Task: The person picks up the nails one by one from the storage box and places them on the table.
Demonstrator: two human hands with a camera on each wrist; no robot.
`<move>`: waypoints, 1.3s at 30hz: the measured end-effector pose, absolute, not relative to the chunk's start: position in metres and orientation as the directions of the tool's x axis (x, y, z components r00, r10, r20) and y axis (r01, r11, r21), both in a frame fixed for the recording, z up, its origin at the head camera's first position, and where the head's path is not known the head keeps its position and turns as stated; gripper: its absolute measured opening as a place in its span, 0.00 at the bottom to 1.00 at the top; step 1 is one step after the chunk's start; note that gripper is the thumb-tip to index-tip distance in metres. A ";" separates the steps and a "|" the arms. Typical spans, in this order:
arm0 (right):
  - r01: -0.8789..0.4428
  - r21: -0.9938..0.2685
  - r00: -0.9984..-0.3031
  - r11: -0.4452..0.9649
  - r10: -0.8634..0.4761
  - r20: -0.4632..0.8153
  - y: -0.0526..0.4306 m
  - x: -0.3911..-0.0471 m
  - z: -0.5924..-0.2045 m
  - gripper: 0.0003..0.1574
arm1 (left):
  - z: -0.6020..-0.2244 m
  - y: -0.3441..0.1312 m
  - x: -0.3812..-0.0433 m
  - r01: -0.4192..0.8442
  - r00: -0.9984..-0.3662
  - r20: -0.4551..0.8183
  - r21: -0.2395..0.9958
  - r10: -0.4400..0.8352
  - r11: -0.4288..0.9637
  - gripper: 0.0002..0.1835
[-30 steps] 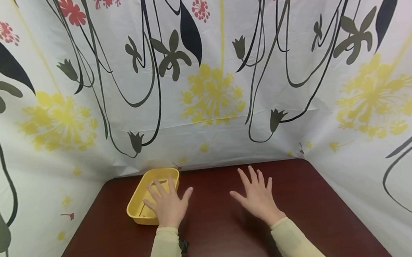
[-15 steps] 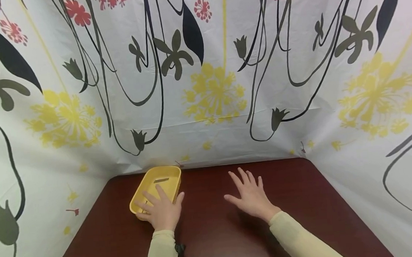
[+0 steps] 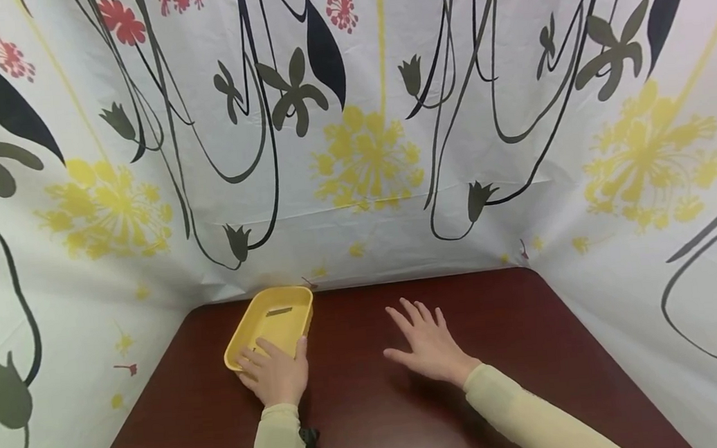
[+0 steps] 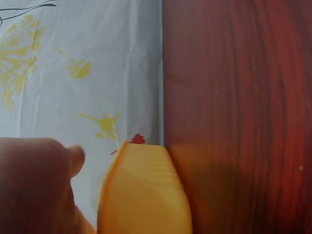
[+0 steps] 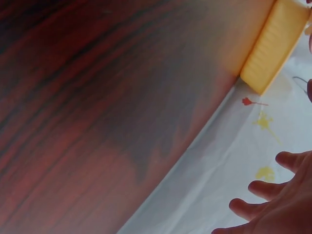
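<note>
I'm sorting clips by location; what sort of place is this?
Probably a screened tabletop workspace: a floral-print curtain hangs around the far edge and sides of a reddish-brown table with a yellow tray on it.

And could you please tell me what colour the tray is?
The tray is yellow, seen best in the head view.

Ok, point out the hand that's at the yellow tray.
The left hand: its fingers reach over the near end of the yellow tray. The right hand is apart from it, fingers spread above the table.
</note>
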State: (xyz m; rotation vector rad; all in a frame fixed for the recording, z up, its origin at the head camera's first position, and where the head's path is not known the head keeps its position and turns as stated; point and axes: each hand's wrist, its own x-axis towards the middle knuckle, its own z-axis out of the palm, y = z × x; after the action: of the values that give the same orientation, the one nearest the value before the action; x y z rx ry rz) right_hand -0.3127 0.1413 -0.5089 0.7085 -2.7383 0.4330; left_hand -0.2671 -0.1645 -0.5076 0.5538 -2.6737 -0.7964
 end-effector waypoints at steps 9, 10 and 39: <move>-0.546 -0.173 -0.819 0.820 -0.478 0.318 0.142 -0.312 -0.509 0.54 | -0.517 -0.171 -0.267 -0.302 -0.868 0.158 0.584 -0.471 0.753 0.63; -0.548 -0.165 -0.816 0.820 -0.482 0.320 0.142 -0.312 -0.510 0.54 | -0.519 -0.171 -0.267 -0.304 -0.866 0.156 0.588 -0.474 0.749 0.63; -0.685 -0.144 -0.718 0.715 -0.627 0.303 0.139 -0.337 -0.468 0.49 | -0.517 -0.190 -0.267 -0.195 -0.897 0.195 0.633 -0.398 0.749 0.60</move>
State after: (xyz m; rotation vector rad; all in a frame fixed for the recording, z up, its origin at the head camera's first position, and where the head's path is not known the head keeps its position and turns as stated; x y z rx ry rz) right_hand -0.3366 0.1385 -0.4675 1.0446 -2.6886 0.3621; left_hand -0.2672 -0.1898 -0.5167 0.4589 -2.6309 -0.9016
